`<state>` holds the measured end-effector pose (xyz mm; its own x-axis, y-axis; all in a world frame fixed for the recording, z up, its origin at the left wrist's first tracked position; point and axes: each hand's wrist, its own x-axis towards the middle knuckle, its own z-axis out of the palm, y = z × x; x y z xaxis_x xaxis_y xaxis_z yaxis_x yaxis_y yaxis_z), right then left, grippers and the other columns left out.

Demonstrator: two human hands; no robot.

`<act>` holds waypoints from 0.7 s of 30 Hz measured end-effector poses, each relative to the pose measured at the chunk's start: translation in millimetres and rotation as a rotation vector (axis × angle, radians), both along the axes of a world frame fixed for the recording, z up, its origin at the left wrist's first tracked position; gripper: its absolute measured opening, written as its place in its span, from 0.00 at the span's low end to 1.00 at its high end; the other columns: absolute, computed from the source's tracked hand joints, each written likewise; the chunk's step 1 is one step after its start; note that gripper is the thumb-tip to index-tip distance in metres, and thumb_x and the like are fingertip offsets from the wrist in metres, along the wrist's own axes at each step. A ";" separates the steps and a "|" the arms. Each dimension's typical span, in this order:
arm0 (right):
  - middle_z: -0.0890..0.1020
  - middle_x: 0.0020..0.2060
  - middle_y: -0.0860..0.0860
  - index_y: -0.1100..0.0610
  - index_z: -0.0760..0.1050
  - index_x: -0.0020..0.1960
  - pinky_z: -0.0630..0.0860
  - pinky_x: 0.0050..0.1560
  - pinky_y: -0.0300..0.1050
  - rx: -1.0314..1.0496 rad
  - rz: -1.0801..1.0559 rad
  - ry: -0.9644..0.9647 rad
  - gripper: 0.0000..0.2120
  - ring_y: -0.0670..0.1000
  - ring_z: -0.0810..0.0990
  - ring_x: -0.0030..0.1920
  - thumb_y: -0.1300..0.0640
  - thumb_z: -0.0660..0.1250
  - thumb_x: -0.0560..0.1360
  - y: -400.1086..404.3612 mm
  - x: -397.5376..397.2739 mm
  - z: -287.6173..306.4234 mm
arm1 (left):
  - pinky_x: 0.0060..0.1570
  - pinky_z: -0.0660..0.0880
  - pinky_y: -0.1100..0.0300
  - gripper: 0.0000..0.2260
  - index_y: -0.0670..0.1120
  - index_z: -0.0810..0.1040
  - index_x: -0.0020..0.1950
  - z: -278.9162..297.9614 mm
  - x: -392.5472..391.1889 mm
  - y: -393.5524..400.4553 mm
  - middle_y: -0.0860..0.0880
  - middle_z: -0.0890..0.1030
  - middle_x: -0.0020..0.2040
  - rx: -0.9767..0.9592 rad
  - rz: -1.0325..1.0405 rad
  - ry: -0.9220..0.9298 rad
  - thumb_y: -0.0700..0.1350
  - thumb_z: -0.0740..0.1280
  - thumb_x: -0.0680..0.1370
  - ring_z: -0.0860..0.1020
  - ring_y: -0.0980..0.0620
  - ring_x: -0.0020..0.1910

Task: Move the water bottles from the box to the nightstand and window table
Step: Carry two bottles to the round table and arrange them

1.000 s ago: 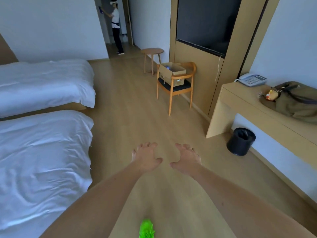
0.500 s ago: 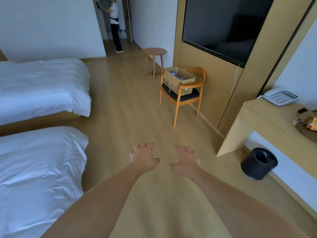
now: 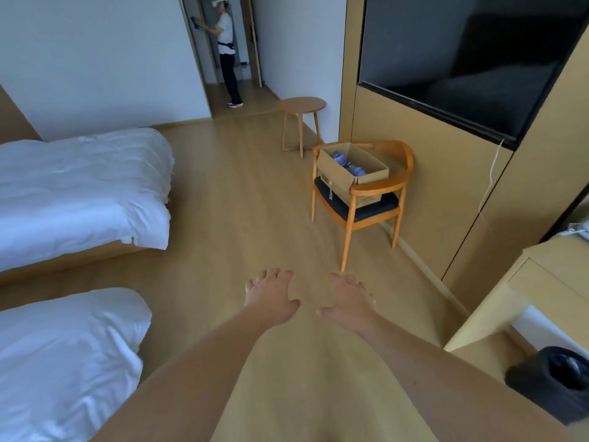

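Wearer's body: two bare forearms and hands only.
Left hand (image 3: 271, 301) and right hand (image 3: 349, 303) ungloved; no rings, watch or bands visible on either. Both forearms bare from the near edge of view out to the wrists, no sleeve showing. No other part of the body or clothing in view.

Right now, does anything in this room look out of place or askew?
Only mildly: the cardboard box of water bottles sits skewed on the wooden chair, not on a table. Nothing is spilled or damaged.
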<state>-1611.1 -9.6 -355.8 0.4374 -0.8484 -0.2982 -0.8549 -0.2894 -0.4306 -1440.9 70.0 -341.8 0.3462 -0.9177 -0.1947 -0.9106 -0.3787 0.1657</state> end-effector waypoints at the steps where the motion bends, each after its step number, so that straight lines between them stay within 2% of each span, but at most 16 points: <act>1: 0.69 0.72 0.54 0.47 0.64 0.75 0.68 0.69 0.58 -0.003 0.003 -0.005 0.36 0.60 0.66 0.72 0.45 0.74 0.72 -21.1 7.6 4.1 | 0.73 0.63 0.40 0.33 0.53 0.63 0.79 2.5 7.1 -19.9 0.46 0.66 0.78 -0.003 0.003 0.007 0.61 0.68 0.77 0.64 0.42 0.76; 9: 0.67 0.74 0.51 0.44 0.60 0.78 0.68 0.70 0.57 0.007 0.019 0.031 0.38 0.58 0.66 0.73 0.43 0.73 0.73 -141.9 72.1 4.9 | 0.70 0.64 0.39 0.32 0.53 0.65 0.78 -2.8 72.5 -154.8 0.46 0.68 0.76 -0.001 0.007 0.028 0.61 0.68 0.76 0.65 0.41 0.75; 21: 0.70 0.71 0.50 0.42 0.63 0.76 0.69 0.64 0.54 0.008 -0.185 0.053 0.37 0.56 0.68 0.72 0.44 0.72 0.71 -349.8 216.5 -19.7 | 0.71 0.64 0.40 0.32 0.52 0.64 0.78 -28.2 221.6 -396.1 0.46 0.67 0.76 0.021 -0.183 0.103 0.57 0.68 0.76 0.64 0.41 0.75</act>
